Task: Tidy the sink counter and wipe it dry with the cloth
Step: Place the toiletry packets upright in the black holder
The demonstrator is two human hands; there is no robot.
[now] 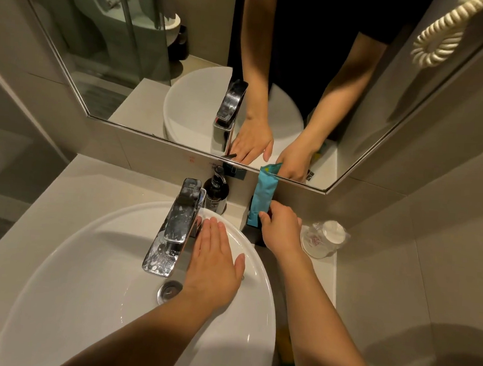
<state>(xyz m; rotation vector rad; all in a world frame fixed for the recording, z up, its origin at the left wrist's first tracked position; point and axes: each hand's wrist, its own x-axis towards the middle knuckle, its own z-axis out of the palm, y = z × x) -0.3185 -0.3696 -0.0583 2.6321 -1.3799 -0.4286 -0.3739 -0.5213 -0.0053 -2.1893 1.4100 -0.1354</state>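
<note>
A round white basin [92,261] sits on the pale counter [70,196], with a chrome tap [175,227] over it. My left hand [214,264] lies flat and open on the basin's back rim, just right of the tap. My right hand [281,232] pinches the lower end of a tall blue packet [263,195] that stands upright against the wall below the mirror. A dark tray [255,236] lies under the packet. No cloth is clearly in view; something yellow and blue [287,354] shows under my right forearm.
A dark pump bottle [216,194] stands behind the tap. Wrapped upturned cups [326,237] sit at the counter's right end by the side wall. The mirror [203,54] above reflects the hands. A coiled cord [442,34] hangs at upper right.
</note>
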